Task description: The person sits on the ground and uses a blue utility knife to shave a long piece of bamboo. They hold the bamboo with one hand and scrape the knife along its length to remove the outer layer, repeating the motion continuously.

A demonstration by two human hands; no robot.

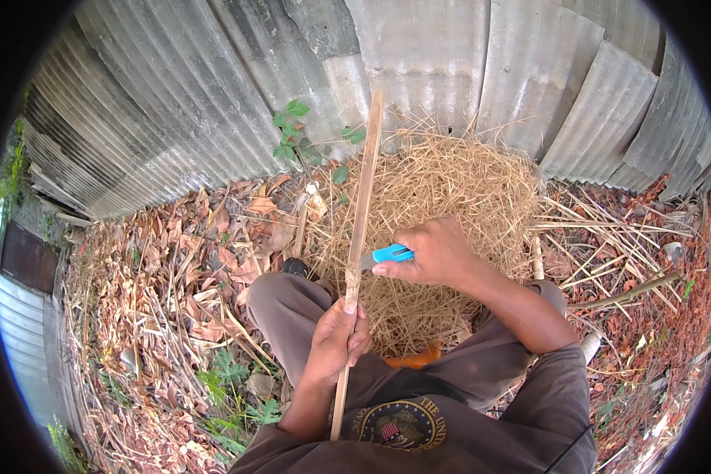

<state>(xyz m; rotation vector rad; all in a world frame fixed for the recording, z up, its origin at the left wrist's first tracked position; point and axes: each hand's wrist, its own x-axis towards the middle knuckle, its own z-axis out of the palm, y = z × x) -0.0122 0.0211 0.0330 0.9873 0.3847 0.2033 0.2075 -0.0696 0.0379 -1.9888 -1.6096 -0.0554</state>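
A long, narrow strip of wood or bamboo [363,197] stands nearly upright in front of me, leaning slightly right at its far end. My left hand [338,338] is wrapped round its lower part, and the near end reaches down to my shirt. In my right hand [434,254] is a blue-handled utility knife [393,253]. Its blade points left and meets the strip's right edge a little above my left hand. Just there the strip looks paler and roughened. My fingers hide part of the knife's handle.
A heap of straw-like shavings [462,186] lies beyond and between my knees. Dry brown leaves [189,261] cover the ground at left; thin sticks [600,245] are scattered at right. Corrugated metal sheets [419,63] form a wall at the back, with a green plant [290,134] beside it.
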